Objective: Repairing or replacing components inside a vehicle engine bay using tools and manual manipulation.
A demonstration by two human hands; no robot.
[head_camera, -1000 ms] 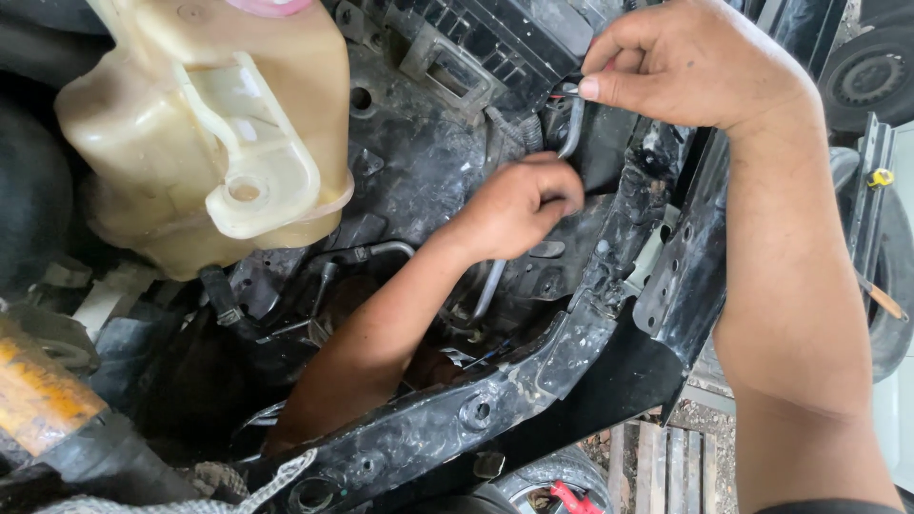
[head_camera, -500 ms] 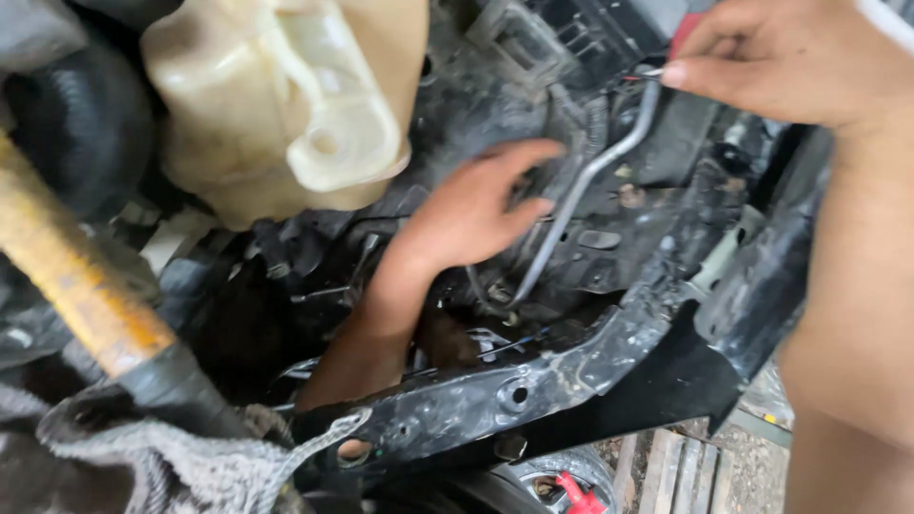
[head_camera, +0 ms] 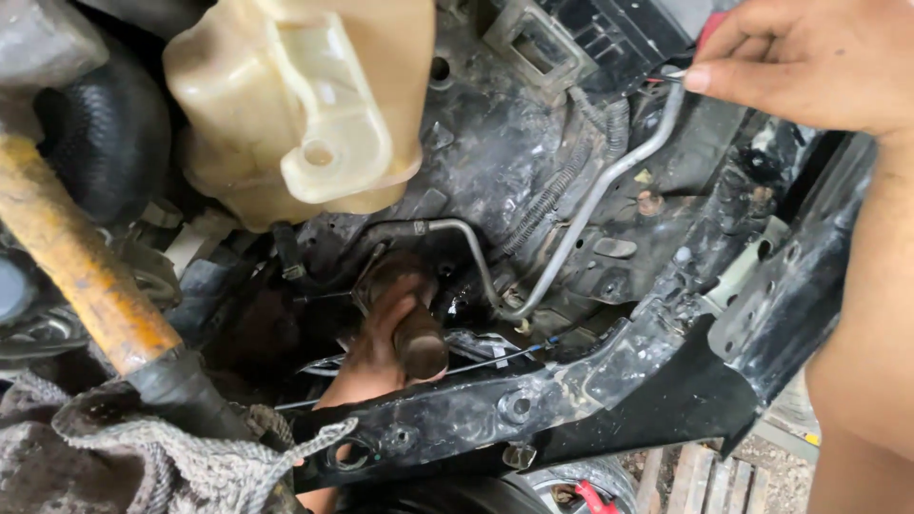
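My right hand (head_camera: 800,67) is at the top right and pinches the upper end of a thin bent metal pipe (head_camera: 590,205). The pipe runs down and left into the engine bay and curls near the bottom. My left hand (head_camera: 376,343) reaches deep under the black front crossmember (head_camera: 495,409), left of the pipe's lower bend. Its fingers are closed around a dirty brown cylindrical part (head_camera: 421,350). The forearm is hidden behind the crossmember.
A cream plastic reservoir (head_camera: 305,105) hangs at the top centre. An orange-yellow bar (head_camera: 76,266) slants down the left above a grey knitted cloth (head_camera: 143,457). A ribbed black wire loom (head_camera: 547,205) lies beside the pipe. Wooden slats (head_camera: 685,476) show below.
My left hand has left the pipe's lower part and dropped down and left onto the brown cylinder. My right hand stays on the pipe's top end. The view has shifted left.
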